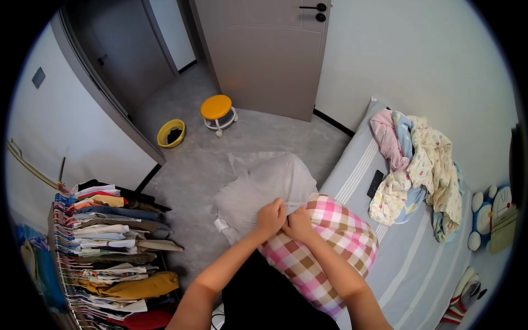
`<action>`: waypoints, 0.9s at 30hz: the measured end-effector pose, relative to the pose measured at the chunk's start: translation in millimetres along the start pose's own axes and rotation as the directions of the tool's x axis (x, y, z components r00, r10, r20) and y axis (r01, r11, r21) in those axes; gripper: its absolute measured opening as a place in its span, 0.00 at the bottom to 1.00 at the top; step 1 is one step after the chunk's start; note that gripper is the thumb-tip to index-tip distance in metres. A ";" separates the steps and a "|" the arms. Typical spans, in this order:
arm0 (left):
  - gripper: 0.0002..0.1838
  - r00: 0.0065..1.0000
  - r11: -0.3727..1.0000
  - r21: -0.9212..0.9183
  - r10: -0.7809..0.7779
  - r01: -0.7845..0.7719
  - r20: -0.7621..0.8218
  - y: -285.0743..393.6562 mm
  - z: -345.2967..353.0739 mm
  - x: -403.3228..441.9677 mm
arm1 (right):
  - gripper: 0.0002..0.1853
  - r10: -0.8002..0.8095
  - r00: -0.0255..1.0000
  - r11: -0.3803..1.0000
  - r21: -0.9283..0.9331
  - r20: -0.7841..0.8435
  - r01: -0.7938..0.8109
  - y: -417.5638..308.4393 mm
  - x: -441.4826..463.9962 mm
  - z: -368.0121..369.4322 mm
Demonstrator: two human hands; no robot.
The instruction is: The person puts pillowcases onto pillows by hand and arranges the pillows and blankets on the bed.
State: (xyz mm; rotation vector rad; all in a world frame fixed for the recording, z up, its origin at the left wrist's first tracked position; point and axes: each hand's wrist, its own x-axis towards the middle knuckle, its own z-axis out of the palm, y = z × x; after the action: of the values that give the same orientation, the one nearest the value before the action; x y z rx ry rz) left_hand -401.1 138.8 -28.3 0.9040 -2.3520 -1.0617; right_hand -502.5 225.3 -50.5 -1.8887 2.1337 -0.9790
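Note:
My left hand point(272, 218) is closed on the gathered edge of a whitish, translucent bag point(269, 179), which bulges out in front of me above the floor. Right beside it, my right hand point(298, 224) is closed at the same edge, where the bag meets a pillow in pink, brown and white checks point(346, 234). The pillow leans against my body and the bed's edge, under my right forearm. My fingertips are mostly hidden between the two hands. What fills the bag cannot be made out.
On the right, a striped bed point(407, 264) bears crumpled patterned bedding point(432, 170), a black remote point(375, 183) and plush toys point(489, 217). A packed clothes rack point(118, 247) stands at left. Ahead are a yellow stool point(216, 107), a yellow basin point(171, 133) and an open door point(264, 55).

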 end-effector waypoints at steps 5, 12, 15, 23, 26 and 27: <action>0.24 0.954 0.901 0.323 0.297 -0.291 0.030 19.3 -3.5 26.3 | 0.14 -0.083 0.996 0.996 0.015 -0.014 0.083 -15.9 -6.4 -14.5; 0.31 0.943 0.897 0.337 0.326 -0.287 -0.062 -5.4 15.8 49.4 | 0.14 0.338 0.842 0.751 0.418 0.420 -0.511 33.6 -1.4 -53.6; 0.27 0.932 0.877 0.362 0.358 -0.318 -0.049 -0.6 8.9 38.8 | 0.18 0.434 0.899 0.840 0.332 0.062 -0.429 100.6 14.7 -43.1; 0.11 0.953 0.983 -0.136 0.083 -0.127 -0.292 -18.7 17.3 39.0 | 0.34 0.480 0.738 0.633 0.395 0.474 -0.666 185.6 59.4 23.5; 0.10 0.973 0.920 -0.382 -0.003 -0.088 -0.231 10.2 37.0 50.3 | 0.34 0.398 0.730 0.427 0.592 0.556 -0.684 202.0 51.5 56.2; 0.09 0.979 0.931 -0.351 0.025 -0.097 -0.204 23.9 42.9 48.9 | 0.34 0.391 0.734 0.354 0.646 0.555 -0.676 179.5 49.7 40.1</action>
State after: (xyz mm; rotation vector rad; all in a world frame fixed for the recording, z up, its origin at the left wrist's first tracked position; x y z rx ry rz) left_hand -470.3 138.5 -32.2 0.7522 -1.9265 -1.2620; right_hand -644.2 165.4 -162.9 -0.6903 1.4580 -1.1122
